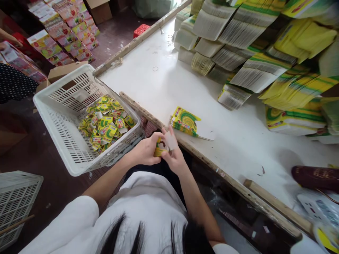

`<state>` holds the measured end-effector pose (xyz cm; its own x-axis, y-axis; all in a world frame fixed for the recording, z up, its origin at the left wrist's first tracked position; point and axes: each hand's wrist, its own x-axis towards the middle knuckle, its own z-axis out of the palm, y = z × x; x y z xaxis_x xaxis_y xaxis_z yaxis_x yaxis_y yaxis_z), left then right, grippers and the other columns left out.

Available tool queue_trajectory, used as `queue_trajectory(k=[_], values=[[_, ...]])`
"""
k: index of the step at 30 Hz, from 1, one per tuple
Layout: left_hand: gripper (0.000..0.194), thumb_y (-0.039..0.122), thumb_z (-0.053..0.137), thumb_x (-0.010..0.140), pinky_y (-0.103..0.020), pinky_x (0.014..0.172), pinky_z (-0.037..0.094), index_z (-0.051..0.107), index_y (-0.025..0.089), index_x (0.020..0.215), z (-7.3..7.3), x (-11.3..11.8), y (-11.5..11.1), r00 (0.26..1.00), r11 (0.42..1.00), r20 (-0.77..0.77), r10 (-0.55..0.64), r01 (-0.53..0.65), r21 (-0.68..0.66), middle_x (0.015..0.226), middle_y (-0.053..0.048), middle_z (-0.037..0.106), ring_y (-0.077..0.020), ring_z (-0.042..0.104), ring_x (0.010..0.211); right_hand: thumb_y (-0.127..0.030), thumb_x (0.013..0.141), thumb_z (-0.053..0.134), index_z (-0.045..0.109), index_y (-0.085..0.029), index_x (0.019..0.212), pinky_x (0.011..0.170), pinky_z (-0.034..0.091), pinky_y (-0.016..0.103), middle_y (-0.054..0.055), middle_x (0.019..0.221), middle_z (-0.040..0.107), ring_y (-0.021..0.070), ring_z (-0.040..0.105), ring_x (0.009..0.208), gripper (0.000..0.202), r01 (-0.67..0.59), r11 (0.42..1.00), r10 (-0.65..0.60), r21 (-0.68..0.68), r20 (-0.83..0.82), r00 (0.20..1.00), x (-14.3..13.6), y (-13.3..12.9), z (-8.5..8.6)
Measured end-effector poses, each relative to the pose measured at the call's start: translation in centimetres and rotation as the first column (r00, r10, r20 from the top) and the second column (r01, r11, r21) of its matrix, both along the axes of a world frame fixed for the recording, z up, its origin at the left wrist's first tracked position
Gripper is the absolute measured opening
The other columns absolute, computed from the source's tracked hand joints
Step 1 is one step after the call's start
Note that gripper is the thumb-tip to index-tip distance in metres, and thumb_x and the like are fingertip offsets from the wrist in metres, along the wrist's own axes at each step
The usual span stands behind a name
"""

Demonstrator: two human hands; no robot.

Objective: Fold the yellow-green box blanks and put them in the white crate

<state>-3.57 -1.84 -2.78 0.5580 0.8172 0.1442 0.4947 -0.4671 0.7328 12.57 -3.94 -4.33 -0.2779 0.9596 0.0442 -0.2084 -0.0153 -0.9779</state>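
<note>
**Two hands folding a small printed carton over the lap**

While both hands meet just below the table edge, the left hand curls its fingers around a small yellow carton, gripping it from the left side. The right hand closes on the same carton from the right, thumb and forefinger pinching a pale flap that stands up from it, the other fingers loosely bent. The carton sits between the two palms, touching both, held in the air above the person's lap and close to the wooden rim of the table.

Just beyond the fingertips, on the table's near edge, lies a short stack of flat printed blanks in yellow and green, with a plain white sheet poking out from under it. To the left of the hands, tilted against the table rim, a white slatted basket holds a heap of folded cartons. Farther back on the table, large bundles of blanks are piled against each other. A second white basket stands on the floor at the lower left.
</note>
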Motion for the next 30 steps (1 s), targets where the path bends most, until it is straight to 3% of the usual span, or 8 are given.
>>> queue_trajectory(k=[3,6,10,15,18,22,27,30], values=[[0.085,0.024,0.069,0.07,-0.037,0.082,0.053,0.021,0.019,0.139,-0.5,0.2,0.2,0.996,0.996,0.079,0.05,-0.056,0.074,0.122,-0.014,0.053,-0.0241,0.063,0.101,-0.028,0.097,0.055,0.046,-0.037,0.147,0.121,0.033,0.043,0.0,0.16,0.035,0.0247,0.037,0.146,0.052,0.031,0.953,-0.121,0.301,0.287,0.95,-0.1,-0.4,-0.1],[0.08,0.028,0.079,0.065,-0.049,0.104,0.043,0.035,0.02,0.132,-0.9,0.0,-0.2,0.946,0.93,0.05,0.32,-0.324,0.176,0.131,-0.016,0.047,-0.0328,0.049,0.126,-0.02,0.098,0.046,0.053,-0.034,0.143,0.119,0.037,0.042,0.001,0.156,0.042,0.023,0.043,0.142,0.047,0.217,0.922,-0.317,0.321,0.301,0.899,0.2,-0.2,-0.6],[0.071,0.038,0.085,0.065,-0.044,0.098,0.047,0.045,0.022,0.122,-0.4,-0.7,-1.2,0.812,0.825,0.145,0.565,-0.558,-0.088,0.117,-0.008,0.056,-0.0269,0.058,0.11,-0.033,0.098,0.054,0.039,-0.03,0.152,0.117,0.037,0.048,0.008,0.155,0.043,0.0267,0.041,0.143,0.056,0.306,0.906,-0.385,0.292,0.271,0.882,1.0,0.0,-1.7],[0.072,0.045,0.078,0.074,-0.034,0.091,0.05,0.041,0.022,0.131,1.2,-0.7,-1.5,0.742,0.82,0.382,0.55,-0.396,-0.412,0.12,-0.008,0.056,-0.0219,0.06,0.106,-0.046,0.099,0.05,0.043,-0.028,0.15,0.112,0.044,0.047,0.012,0.163,0.027,0.0314,0.034,0.147,0.054,0.122,0.832,-0.394,0.54,0.423,0.816,1.3,-0.2,-1.7],[0.054,0.052,0.065,0.086,-0.029,0.078,0.051,0.041,0.021,0.124,1.2,-0.4,-1.2,0.615,0.729,0.427,0.663,-0.402,-0.554,0.104,-0.005,0.058,-0.0177,0.061,0.091,-0.042,0.099,0.049,0.062,-0.029,0.134,0.107,0.049,0.045,0.011,0.161,0.03,0.0312,0.043,0.142,0.039,0.072,0.772,-0.414,0.632,0.412,0.812,1.8,-0.2,-0.9],[0.046,0.05,0.068,0.084,-0.026,0.077,0.05,0.045,0.021,0.111,0.0,-0.1,-0.7,0.499,0.639,0.434,0.75,-0.379,-0.669,0.097,-0.001,0.058,-0.0133,0.06,0.086,-0.035,0.096,0.058,0.07,-0.025,0.118,0.105,0.052,0.044,0.012,0.158,0.033,0.03,0.047,0.139,0.027,-0.089,0.793,-0.226,0.602,0.427,0.875,3.0,0.1,0.3],[0.05,0.045,0.079,0.075,-0.027,0.077,0.052,0.05,0.019,0.105,-0.4,0.4,-0.5,0.374,0.54,0.447,0.812,-0.192,-0.82,0.095,0.0,0.064,-0.0134,0.064,0.083,-0.027,0.092,0.065,0.069,-0.024,0.112,0.103,0.053,0.045,0.014,0.144,0.049,0.0282,0.053,0.132,0.021,0.0,0.814,-0.307,0.581,0.43,0.849,3.0,0.7,0.5],[0.048,0.045,0.083,0.07,-0.027,0.076,0.053,0.056,0.016,0.097,0.0,0.4,-0.2,0.368,0.516,0.443,0.817,-0.126,-0.847,0.09,-0.001,0.067,-0.0139,0.066,0.079,-0.028,0.09,0.067,0.065,-0.023,0.117,0.104,0.051,0.047,0.016,0.143,0.049,0.029,0.052,0.132,0.027,0.018,0.799,-0.355,0.601,0.448,0.82,2.7,0.9,0.2]])
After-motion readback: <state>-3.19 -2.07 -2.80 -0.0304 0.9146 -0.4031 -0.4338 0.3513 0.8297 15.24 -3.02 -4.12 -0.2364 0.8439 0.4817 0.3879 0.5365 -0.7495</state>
